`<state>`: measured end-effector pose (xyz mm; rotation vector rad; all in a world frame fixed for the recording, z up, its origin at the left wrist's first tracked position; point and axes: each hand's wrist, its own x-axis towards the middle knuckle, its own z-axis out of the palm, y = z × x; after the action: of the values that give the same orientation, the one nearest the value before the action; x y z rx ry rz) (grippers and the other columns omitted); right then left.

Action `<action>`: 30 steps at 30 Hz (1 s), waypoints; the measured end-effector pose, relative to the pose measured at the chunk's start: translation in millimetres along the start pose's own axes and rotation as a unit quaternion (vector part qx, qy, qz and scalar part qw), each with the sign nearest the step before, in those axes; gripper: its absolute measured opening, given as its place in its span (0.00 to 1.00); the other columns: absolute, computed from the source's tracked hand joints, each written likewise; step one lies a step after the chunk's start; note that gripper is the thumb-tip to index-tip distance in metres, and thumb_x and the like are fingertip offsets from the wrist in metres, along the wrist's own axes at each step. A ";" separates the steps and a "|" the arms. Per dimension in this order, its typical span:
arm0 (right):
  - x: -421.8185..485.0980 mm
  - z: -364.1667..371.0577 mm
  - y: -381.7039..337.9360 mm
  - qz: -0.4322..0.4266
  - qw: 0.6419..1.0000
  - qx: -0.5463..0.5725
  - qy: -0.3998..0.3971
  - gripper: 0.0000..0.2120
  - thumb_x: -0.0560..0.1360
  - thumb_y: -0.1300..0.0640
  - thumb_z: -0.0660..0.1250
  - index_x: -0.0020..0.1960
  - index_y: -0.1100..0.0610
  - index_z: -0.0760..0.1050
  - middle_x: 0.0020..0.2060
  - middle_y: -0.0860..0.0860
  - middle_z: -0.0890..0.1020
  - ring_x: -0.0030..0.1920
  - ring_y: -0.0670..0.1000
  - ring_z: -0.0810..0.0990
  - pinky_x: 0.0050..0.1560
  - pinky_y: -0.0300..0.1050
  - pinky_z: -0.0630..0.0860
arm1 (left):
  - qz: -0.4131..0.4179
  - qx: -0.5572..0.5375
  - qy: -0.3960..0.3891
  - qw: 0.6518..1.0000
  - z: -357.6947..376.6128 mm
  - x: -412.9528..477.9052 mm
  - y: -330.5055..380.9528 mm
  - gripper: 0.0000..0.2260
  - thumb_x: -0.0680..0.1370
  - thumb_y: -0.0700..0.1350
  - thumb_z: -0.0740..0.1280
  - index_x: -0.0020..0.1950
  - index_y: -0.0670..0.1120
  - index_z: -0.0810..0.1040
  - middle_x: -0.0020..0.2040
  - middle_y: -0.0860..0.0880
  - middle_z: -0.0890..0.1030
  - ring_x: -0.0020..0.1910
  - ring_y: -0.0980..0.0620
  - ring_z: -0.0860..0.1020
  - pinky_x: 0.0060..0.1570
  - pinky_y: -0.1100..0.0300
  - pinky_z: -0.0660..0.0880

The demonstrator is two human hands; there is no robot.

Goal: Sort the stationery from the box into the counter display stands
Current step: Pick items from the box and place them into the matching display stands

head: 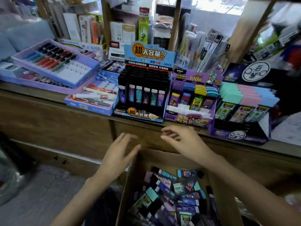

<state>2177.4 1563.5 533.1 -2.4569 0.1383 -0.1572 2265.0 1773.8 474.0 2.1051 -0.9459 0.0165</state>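
A cardboard box [133,173] stands below the counter, holding several mixed stationery packs [175,193]: erasers, lead cases and correction tapes. My left hand [118,155] hovers over the box's far left corner with fingers straight, holding nothing. My right hand [182,141] floats above the box's back edge, fingers loosely bent and empty. On the wooden counter [48,95] stand a blue display stand of black lead cases [143,95], a purple stand of correction tapes [192,98] and a dark stand of pastel erasers [244,105].
Purple trays of pens [53,66] and a tray with white pens [92,97] lie at the counter's left. Shelves crowded with boxed goods [127,30] rise behind. Grey floor [40,193] lies to the box's left.
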 end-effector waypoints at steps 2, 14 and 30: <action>-29.5 7.7 34.0 0.047 0.998 -0.013 -0.029 0.14 0.76 0.51 0.66 0.61 0.54 0.77 0.53 0.46 0.82 0.51 0.41 0.79 0.51 0.27 0.73 | -0.030 -0.028 -0.058 0.997 31.8 -15.9 -2.0 0.13 0.78 0.49 0.65 0.61 0.47 0.74 0.56 0.52 0.73 0.58 0.57 0.71 0.54 0.65 0.67; -146.0 102.0 196.4 0.347 0.930 -0.066 -0.099 0.25 0.79 0.47 0.60 0.71 0.58 0.62 0.66 0.59 0.69 0.65 0.58 0.71 0.62 0.47 0.69 | -0.247 0.047 -0.247 0.936 172.6 -79.8 -44.3 0.31 0.78 0.51 0.65 0.77 0.46 0.54 0.75 0.43 0.59 0.73 0.44 0.58 0.70 0.58 0.58; -167.3 138.5 184.9 0.247 0.956 -0.005 -0.159 0.24 0.78 0.50 0.63 0.72 0.55 0.65 0.74 0.51 0.61 0.75 0.55 0.55 0.71 0.42 0.54 | -0.216 -0.018 -0.268 0.939 190.0 -90.9 -38.2 0.23 0.77 0.44 0.68 0.69 0.41 0.69 0.70 0.42 0.68 0.69 0.47 0.66 0.64 0.67 0.60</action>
<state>2021.8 1529.1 296.6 -2.3398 0.6005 0.4552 2168.1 1715.8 292.1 2.2823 -0.7454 -0.8287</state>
